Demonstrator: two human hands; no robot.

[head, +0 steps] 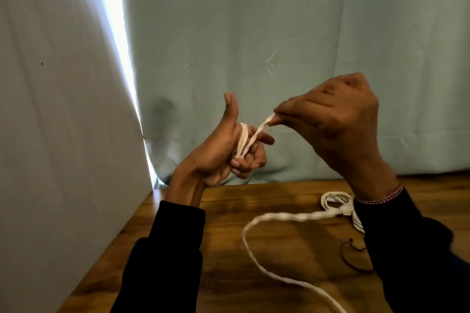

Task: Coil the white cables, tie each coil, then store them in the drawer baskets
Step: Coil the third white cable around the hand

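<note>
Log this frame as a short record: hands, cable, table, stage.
left hand: raised, thumb up, white cable wound in a few turns round its fingers
right hand: raised, pinching the cable's twisted strand near the left hand
loose cable: trails in a curve across the wooden table
other cable: bundle on the table, partly behind the right wrist
backdrop: pale curtain
stage: coiling under way, not yet tied; no drawer in view

A wooden table (229,211) fronts pale curtains (279,33) parted by, seemingly, daylight (114,20).
</note>
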